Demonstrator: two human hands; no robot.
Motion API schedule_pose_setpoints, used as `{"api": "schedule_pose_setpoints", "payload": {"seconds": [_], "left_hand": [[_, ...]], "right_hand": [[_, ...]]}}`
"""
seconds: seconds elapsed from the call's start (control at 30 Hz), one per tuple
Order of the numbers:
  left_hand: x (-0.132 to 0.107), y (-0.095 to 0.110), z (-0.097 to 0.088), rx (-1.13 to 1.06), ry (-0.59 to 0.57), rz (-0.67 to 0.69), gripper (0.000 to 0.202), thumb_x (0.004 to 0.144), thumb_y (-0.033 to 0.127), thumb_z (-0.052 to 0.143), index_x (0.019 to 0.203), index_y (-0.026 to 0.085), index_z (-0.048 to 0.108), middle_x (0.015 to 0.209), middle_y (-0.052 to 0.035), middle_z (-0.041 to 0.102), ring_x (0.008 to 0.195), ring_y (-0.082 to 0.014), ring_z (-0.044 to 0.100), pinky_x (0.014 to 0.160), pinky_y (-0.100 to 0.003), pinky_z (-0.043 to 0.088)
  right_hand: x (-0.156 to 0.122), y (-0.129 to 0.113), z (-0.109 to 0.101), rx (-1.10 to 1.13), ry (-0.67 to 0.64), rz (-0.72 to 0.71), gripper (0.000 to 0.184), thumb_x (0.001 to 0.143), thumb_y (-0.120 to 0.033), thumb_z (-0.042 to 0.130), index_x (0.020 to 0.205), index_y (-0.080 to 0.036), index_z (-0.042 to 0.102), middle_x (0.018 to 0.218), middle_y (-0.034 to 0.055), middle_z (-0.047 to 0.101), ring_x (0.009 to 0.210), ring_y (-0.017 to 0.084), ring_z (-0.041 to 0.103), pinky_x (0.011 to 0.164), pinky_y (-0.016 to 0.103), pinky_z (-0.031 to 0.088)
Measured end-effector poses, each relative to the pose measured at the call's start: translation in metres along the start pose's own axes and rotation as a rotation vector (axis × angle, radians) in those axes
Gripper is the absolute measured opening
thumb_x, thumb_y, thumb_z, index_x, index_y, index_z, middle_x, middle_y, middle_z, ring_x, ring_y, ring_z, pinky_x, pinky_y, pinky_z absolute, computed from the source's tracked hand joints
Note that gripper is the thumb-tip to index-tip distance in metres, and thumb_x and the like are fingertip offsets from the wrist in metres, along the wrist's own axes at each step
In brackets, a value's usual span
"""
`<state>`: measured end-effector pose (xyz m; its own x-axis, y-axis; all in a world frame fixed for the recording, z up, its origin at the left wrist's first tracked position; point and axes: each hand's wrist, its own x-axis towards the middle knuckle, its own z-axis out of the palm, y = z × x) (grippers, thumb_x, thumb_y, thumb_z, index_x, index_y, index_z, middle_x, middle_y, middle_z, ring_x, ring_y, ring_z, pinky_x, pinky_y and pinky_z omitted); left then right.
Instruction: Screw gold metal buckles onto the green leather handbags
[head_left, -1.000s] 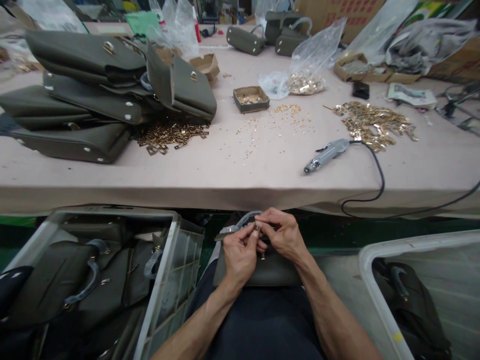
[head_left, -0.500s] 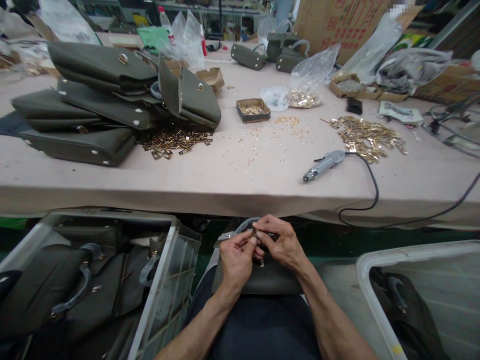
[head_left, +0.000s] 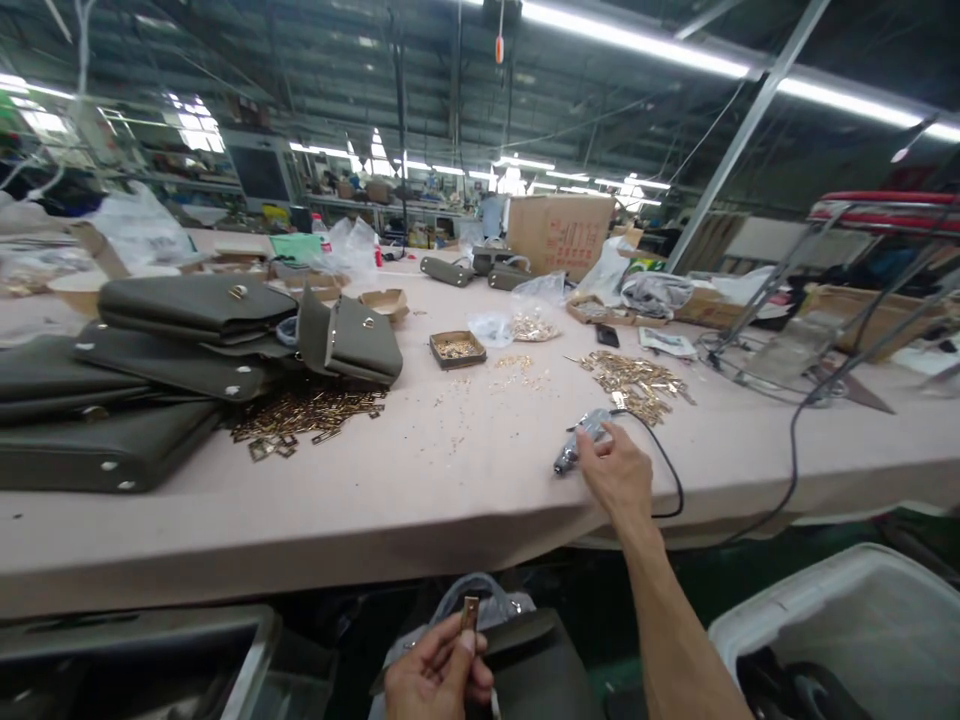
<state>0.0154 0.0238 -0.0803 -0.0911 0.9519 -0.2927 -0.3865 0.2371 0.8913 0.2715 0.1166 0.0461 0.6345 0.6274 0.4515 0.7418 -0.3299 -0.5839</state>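
Right hand on the driver, left hand pinching a brass fitting.

Right hand (head_left: 619,475) reaches out over the table (head_left: 450,500), fingers partly curled and touching the rear of the grey electric screwdriver (head_left: 579,443), which lies flat near the front edge; can't tell if the grip is closed. Left hand (head_left: 439,682) is low at the lap, thumb and fingers closed on a small brass fitting (head_left: 470,612) held upright, just above the olive bag (head_left: 536,665) with the grey handle (head_left: 469,592). The screwdriver's black cable (head_left: 673,478) loops off to the right. Loose brass parts (head_left: 637,380) lie just behind the tool, a second brass heap (head_left: 307,415) beside the stacked olive bags (head_left: 172,340) at left. White bin (head_left: 840,615) at lower right.
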Motion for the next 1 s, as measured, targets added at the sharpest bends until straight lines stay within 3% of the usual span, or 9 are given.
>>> {"api": "schedule_pose_setpoints", "payload": {"seconds": [0.1, 0.17, 0.23, 0.3, 0.43, 0.53, 0.63, 0.73, 1.0], "left_hand": [[0.001, 0.001, -0.001, 0.012, 0.009, 0.005, 0.062, 0.05, 0.065, 0.091, 0.081, 0.013, 0.078, 0.061, -0.0083, 0.074, 0.039, -0.0162, 0.061, 0.036, -0.024, 0.053], [0.002, 0.001, -0.002, 0.015, 0.016, 0.014, 0.062, 0.051, 0.063, 0.091, 0.081, 0.012, 0.078, 0.063, -0.0089, 0.074, 0.04, -0.0167, 0.061, 0.036, -0.025, 0.053], [0.003, 0.001, -0.003, 0.011, 0.017, 0.016, 0.061, 0.052, 0.062, 0.092, 0.082, 0.01, 0.078, 0.064, -0.0096, 0.074, 0.041, -0.0175, 0.062, 0.036, -0.025, 0.054], [0.004, 0.0, -0.004, 0.005, 0.013, 0.012, 0.06, 0.054, 0.06, 0.092, 0.083, 0.009, 0.078, 0.063, -0.0098, 0.074, 0.041, -0.0175, 0.062, 0.036, -0.025, 0.053], [0.004, -0.001, -0.006, -0.002, -0.008, 0.008, 0.058, 0.056, 0.057, 0.091, 0.085, 0.009, 0.078, 0.063, -0.0099, 0.074, 0.041, -0.0169, 0.061, 0.037, -0.025, 0.053], [0.004, -0.001, -0.007, 0.01, -0.026, 0.004, 0.056, 0.059, 0.056, 0.091, 0.085, 0.008, 0.078, 0.062, -0.0096, 0.073, 0.041, -0.0162, 0.061, 0.037, -0.024, 0.052], [0.005, -0.001, -0.007, 0.012, -0.019, -0.001, 0.056, 0.058, 0.057, 0.09, 0.085, 0.009, 0.078, 0.062, -0.0093, 0.073, 0.04, -0.0159, 0.061, 0.037, -0.024, 0.052], [0.006, -0.001, -0.007, 0.015, -0.013, -0.002, 0.055, 0.058, 0.057, 0.09, 0.083, 0.01, 0.078, 0.062, -0.009, 0.073, 0.04, -0.0158, 0.061, 0.036, -0.024, 0.052], [0.008, -0.001, -0.009, 0.026, -0.025, -0.017, 0.053, 0.063, 0.054, 0.089, 0.086, 0.008, 0.077, 0.063, -0.01, 0.073, 0.04, -0.0152, 0.06, 0.037, -0.024, 0.052]], "right_hand": [[0.036, 0.003, 0.02, -0.191, -0.117, 0.125, 0.077, 0.084, -0.054, 0.07, 0.135, 0.001, 0.052, 0.101, 0.0285, 0.069, 0.104, 0.046, 0.066, 0.092, 0.056, 0.05], [0.047, 0.004, 0.031, -0.043, -0.089, 0.241, 0.082, 0.07, -0.041, 0.083, 0.132, 0.002, 0.052, 0.107, 0.0321, 0.067, 0.112, 0.049, 0.062, 0.097, 0.057, 0.048], [0.051, 0.007, 0.037, 0.216, -0.019, 0.379, 0.078, 0.055, -0.028, 0.089, 0.123, -0.004, 0.058, 0.106, 0.0286, 0.068, 0.114, 0.048, 0.061, 0.098, 0.055, 0.049], [0.05, 0.012, 0.038, 0.44, -0.005, 0.472, 0.065, 0.05, -0.024, 0.09, 0.108, -0.01, 0.063, 0.094, 0.0198, 0.07, 0.101, 0.041, 0.067, 0.085, 0.047, 0.056], [0.048, 0.021, 0.034, 0.782, -0.116, 0.507, 0.034, 0.061, -0.029, 0.081, 0.086, -0.015, 0.063, 0.07, 0.002, 0.062, 0.063, 0.021, 0.063, 0.056, 0.032, 0.056], [0.049, 0.023, 0.03, 1.039, -0.207, 0.532, 0.022, 0.07, -0.027, 0.074, 0.083, -0.017, 0.06, 0.072, 0.0, 0.061, 0.064, 0.015, 0.061, 0.061, 0.028, 0.06], [0.049, 0.02, 0.027, 1.448, -0.271, 0.669, 0.017, 0.079, -0.02, 0.074, 0.09, -0.017, 0.061, 0.085, 0.0022, 0.067, 0.065, 0.012, 0.063, 0.068, 0.029, 0.063], [0.047, 0.011, 0.03, 1.677, -0.173, 0.759, 0.016, 0.084, -0.012, 0.072, 0.096, -0.017, 0.061, 0.089, 0.0003, 0.069, 0.055, 0.007, 0.057, 0.064, 0.028, 0.063], [0.041, -0.029, 0.046, 1.779, 0.002, 0.812, 0.015, 0.088, -0.008, 0.066, 0.083, -0.017, 0.055, 0.073, -0.006, 0.057, 0.048, 0.005, 0.048, 0.052, 0.021, 0.053]]}}
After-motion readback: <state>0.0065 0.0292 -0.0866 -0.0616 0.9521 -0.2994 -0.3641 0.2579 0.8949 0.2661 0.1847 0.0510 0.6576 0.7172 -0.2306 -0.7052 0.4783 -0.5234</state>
